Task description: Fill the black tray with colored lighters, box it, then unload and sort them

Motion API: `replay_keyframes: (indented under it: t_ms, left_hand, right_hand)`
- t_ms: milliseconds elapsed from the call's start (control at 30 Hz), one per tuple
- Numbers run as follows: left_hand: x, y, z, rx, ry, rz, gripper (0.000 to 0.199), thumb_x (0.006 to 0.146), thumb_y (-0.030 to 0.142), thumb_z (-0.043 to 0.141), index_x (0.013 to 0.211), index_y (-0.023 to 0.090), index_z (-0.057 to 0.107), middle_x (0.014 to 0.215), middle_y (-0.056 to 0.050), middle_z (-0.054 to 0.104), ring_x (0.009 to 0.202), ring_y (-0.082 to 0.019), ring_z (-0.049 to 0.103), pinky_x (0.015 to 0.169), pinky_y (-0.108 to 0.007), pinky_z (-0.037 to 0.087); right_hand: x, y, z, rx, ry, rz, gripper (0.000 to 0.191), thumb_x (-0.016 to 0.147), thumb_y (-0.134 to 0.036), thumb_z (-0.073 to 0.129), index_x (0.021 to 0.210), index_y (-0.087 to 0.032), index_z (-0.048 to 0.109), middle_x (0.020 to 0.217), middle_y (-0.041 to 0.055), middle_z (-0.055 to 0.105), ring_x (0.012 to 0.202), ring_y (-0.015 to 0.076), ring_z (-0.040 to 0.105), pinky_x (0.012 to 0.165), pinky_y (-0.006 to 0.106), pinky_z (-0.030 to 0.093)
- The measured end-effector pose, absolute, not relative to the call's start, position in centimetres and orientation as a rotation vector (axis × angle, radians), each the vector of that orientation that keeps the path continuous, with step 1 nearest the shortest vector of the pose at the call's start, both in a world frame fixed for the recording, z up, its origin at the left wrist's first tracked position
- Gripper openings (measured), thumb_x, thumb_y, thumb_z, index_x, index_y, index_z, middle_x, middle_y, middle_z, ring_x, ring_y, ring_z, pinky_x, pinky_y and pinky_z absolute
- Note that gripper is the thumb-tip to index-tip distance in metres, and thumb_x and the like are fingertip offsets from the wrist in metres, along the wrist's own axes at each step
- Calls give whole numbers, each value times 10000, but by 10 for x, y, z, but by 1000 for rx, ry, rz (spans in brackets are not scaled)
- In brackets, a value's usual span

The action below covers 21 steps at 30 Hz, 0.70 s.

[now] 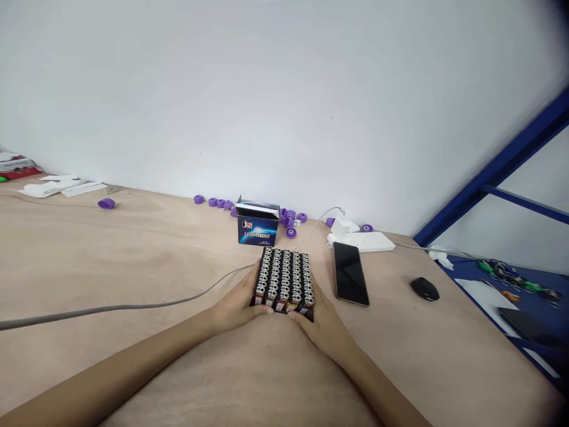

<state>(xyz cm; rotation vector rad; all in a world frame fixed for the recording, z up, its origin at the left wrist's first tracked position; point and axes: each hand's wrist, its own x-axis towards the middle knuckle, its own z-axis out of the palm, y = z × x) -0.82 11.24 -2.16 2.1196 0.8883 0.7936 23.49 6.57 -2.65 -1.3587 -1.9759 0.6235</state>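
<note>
A tray packed with rows of lighters (285,279), metal tops up, sits on the wooden table between my hands. My left hand (240,301) grips its left side, the thumb along the near edge. On the opposite side my right hand (320,320) holds it too, with the thumb at the near right corner. The fingers beyond the thumbs are mostly hidden behind the tray's sides. Just behind the lighters stands a blue box printed "LIGHTERS" (256,230), its top flap raised.
Purple caps (291,232) lie scattered along the wall. To the right are a phone (350,274), a white power strip (371,241) and a black mouse (425,289). A grey cable (146,306) crosses the table (111,255) on the left. Papers (62,186) lie far left.
</note>
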Motion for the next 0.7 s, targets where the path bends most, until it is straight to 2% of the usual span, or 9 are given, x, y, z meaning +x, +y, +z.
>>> replay_keyframes:
  t_ms: [200,300,367,433,533,633,700]
  left_hand:
    - [-7,119,-21,2196,967,778,1101,805,324,742,1590,210,-22,1616,-165,273,1472,-355,294,1197,-537,291]
    - [-14,106,-29,2197,1098,759,1094,839,332,707,1584,178,-79,1609,-213,260,1465,-390,293,1175,-587,307]
    - [-26,87,-35,2222,1189,744,1033,900,350,633,1575,159,-127,1620,-243,191,1480,-410,241,1166,-630,284]
    - [-41,63,-36,2387,1283,689,924,962,362,537,1575,184,-131,1639,-218,133,1504,-397,159,1171,-627,271]
    - [-62,27,-26,2692,1253,473,811,984,342,500,1593,200,-16,1645,-176,127,1501,-378,182,1173,-585,286]
    - [-69,4,-2,2755,1138,390,801,976,326,510,1592,182,18,1628,-177,143,1488,-375,220,1161,-568,301]
    - [-64,-3,15,2692,1002,298,780,966,322,543,1591,215,88,1611,-159,179,1475,-372,251,1161,-549,311]
  right_hand:
    - [233,74,-23,-1360,-2005,582,878,885,-274,602,1588,-211,80,1598,156,324,1482,274,300,1203,502,283]
    - [234,65,-27,-1466,-2032,525,862,892,-274,579,1588,-202,76,1576,160,364,1454,283,358,1181,503,335]
    - [238,53,-32,-1545,-2061,440,822,920,-291,536,1590,-190,70,1563,170,383,1434,296,393,1159,510,374]
    - [247,37,-38,-1576,-2130,313,768,958,-315,486,1595,-190,76,1567,166,385,1430,303,399,1145,508,400]
    - [260,15,-41,-1516,-2322,84,732,975,-332,482,1601,-233,116,1595,109,361,1449,315,367,1119,489,440]
    - [268,2,-37,-1431,-2418,-139,704,951,-332,517,1582,-202,232,1560,119,417,1402,341,439,1044,505,504]
    - [269,0,-32,-1336,-2390,-246,605,927,-313,545,1499,-169,409,1459,149,545,1297,342,559,973,497,551]
